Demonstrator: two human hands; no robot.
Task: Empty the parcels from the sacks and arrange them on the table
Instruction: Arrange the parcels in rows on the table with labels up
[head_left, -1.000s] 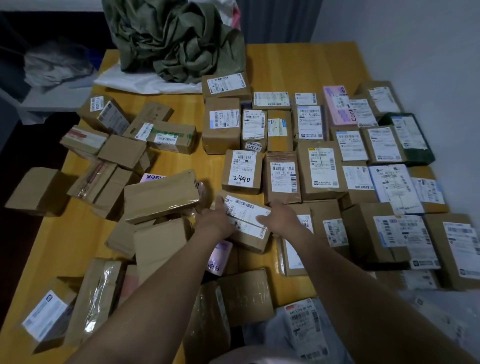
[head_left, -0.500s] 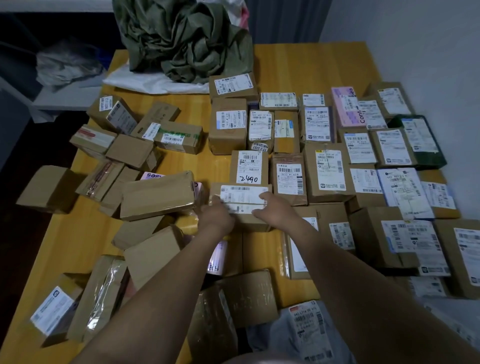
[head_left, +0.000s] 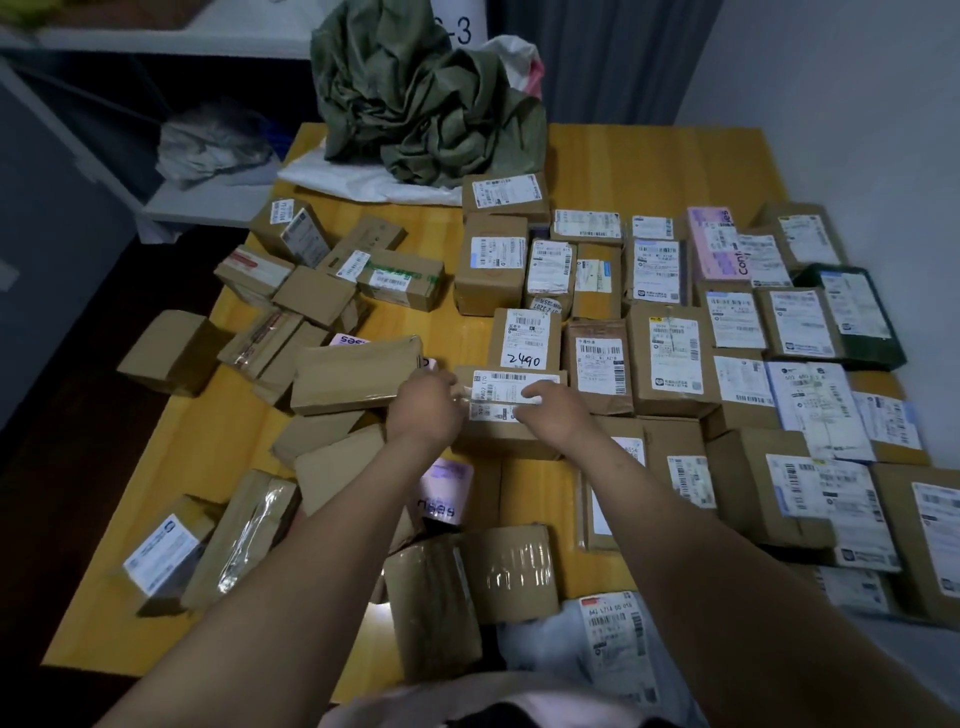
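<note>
Both hands hold one labelled parcel (head_left: 506, 439) near the middle of the table (head_left: 649, 166): the left hand (head_left: 426, 402) grips its left end, the right hand (head_left: 550, 410) curls over its white label. The parcel lies just in front of the box marked 2490 (head_left: 524, 338), beside the tidy rows (head_left: 670, 358) filling the right side. Loose parcels (head_left: 358, 374) lie jumbled towards the left edge, and crumpled green sacks (head_left: 415, 104) rest at the far edge

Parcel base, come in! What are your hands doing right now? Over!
Left hand grips the labelled parcel at its left end. Right hand on its label, grip unclear. Parcel lined up in front of the 2490 box. Long brown box crowds the left.
</note>
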